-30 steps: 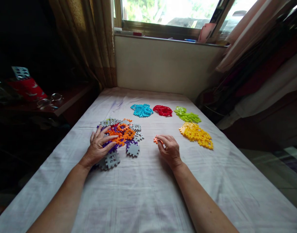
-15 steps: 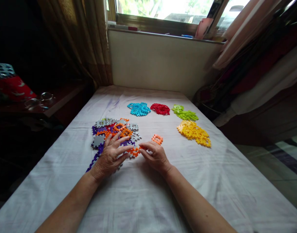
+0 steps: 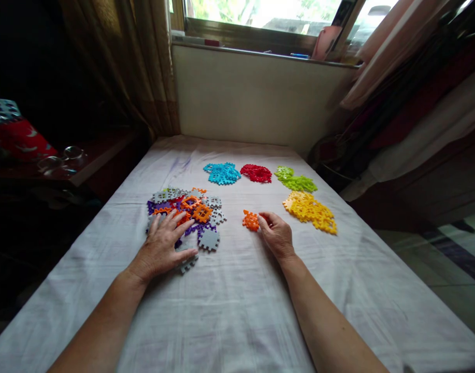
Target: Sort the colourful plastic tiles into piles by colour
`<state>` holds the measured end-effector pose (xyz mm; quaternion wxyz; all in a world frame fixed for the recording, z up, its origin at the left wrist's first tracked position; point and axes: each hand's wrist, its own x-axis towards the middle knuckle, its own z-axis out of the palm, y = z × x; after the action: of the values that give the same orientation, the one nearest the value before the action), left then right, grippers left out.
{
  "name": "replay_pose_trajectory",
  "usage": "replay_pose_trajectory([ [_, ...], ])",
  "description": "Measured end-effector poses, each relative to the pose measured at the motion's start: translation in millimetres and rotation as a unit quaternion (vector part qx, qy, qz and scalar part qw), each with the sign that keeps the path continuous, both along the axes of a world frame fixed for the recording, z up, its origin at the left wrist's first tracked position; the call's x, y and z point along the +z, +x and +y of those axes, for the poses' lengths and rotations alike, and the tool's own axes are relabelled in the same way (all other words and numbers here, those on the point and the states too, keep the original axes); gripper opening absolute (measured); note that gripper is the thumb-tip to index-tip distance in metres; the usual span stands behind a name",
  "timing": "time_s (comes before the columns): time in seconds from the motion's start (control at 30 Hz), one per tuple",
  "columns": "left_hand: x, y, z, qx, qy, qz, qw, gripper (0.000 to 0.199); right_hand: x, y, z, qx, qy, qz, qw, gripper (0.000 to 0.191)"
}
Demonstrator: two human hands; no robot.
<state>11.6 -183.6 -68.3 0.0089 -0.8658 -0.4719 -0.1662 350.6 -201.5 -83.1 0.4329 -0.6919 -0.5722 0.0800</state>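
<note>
Head view: left hand spread, palm down, at the mixed pile. Right hand curled, fingertips at the right edge of the orange pieces, between mixed and yellow piles; cannot tell whether gripping.

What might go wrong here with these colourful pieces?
The left hand, spread over the mixed pile, might push a grey piece loose. The right hand, at the orange pieces, might knock them askew. The yellow pile lies close to the green pile, so a nudge could mix them.
</note>
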Motion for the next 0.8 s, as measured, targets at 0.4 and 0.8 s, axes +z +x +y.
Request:
replay_pose_trajectory([
  [0.4,-0.5,20.7,18.8,0.072,0.132,-0.201,0.968,0.036,8.3,-60.3,-16.4,0.219,0.093,-0.180,0.954,0.026],
  [0.8,-2.1,-24.3,33.3,0.181,0.116,-0.334,0.918,0.036,24.0,-104.2,9.1,0.170,-0.009,-0.178,0.969,0.024],
])
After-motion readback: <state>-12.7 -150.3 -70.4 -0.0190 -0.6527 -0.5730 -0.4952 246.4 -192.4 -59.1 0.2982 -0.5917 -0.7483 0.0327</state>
